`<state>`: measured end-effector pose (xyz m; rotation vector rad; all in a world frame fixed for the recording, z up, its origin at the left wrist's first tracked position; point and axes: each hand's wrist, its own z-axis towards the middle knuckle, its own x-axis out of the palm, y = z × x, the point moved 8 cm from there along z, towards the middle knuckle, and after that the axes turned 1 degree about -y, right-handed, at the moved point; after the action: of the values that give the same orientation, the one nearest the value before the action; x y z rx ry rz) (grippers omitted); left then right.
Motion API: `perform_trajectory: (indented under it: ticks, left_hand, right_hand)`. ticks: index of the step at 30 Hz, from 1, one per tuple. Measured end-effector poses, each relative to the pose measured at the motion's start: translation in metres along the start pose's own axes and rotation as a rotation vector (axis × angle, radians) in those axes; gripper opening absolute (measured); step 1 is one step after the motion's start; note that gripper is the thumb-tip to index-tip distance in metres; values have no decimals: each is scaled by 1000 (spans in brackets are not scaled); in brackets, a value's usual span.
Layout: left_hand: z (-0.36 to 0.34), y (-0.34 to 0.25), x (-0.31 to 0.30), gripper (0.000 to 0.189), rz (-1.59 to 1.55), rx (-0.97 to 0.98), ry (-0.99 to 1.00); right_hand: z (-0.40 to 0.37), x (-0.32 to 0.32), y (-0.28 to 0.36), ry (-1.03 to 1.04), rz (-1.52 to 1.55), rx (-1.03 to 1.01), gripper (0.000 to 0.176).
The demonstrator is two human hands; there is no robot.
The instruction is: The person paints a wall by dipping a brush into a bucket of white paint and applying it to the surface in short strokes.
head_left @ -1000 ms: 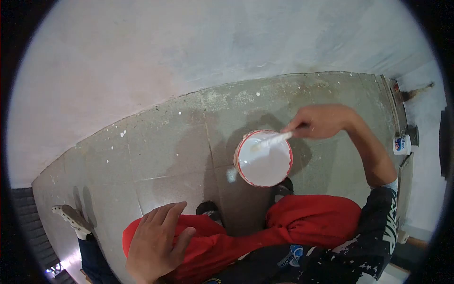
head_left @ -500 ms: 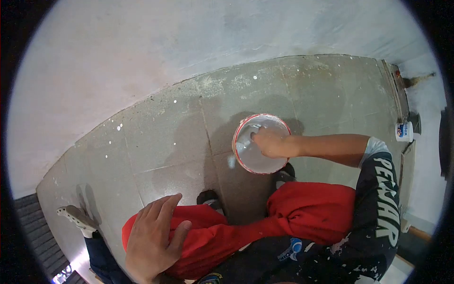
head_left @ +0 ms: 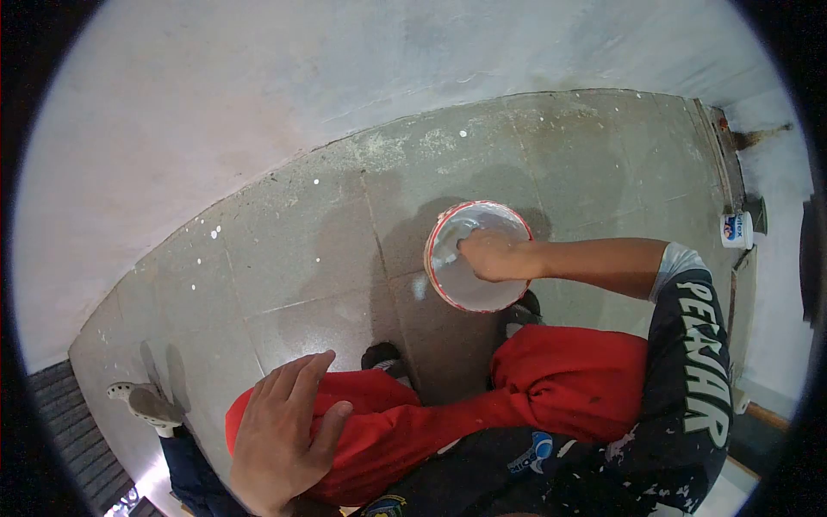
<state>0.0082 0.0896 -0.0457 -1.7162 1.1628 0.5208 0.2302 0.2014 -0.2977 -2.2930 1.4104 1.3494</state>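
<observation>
A round bucket (head_left: 482, 295) with a red-edged rim and whitish contents stands on the tiled floor. Over and partly inside its opening is my right hand (head_left: 495, 256), with the fingers curled together; what they hold, if anything, is hidden. My left hand (head_left: 284, 431) is above the left leg of my red trousers (head_left: 568, 379), palm down, thumb apart from the fingers, holding nothing.
A pale wall (head_left: 258, 86) curves along the far side of the floor (head_left: 293, 233), which has white spots. A small white tub (head_left: 735, 231) stands at the right. At lower left are another person's shoe (head_left: 146, 407) and dark trouser leg.
The view has shifted slightly. My right hand stays in the bucket with little visible movement, and my left hand keeps its pose. The other person's foot has moved a little right.
</observation>
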Motion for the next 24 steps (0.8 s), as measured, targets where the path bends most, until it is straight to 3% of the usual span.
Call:
perform_trajectory:
  ticks: [6,8,11,15,17,24]
  left_hand:
    - [-1,-2,0,45,2,11,-8]
    - [-2,-2,0,46,13,-1,3]
    - [-3,-2,3,45,14,1,-5]
    - [-4,-1,5,45,21,8,-12]
    - [-4,-2,5,46,20,4,-12]
    - [-3,-8,6,45,39,9,-17]
  right_hand:
    - [1,-3,-9,-89,39,-46,22]
    - [-6,-12,-11,63,109,77,26]
    - [-13,-12,-28,95,251,57,25]
    - [-39,-27,-42,155,222,45,23]
    - [-55,-23,-49,295,635,154,24]
    - [-83,-40,-66,352,842,229,21]
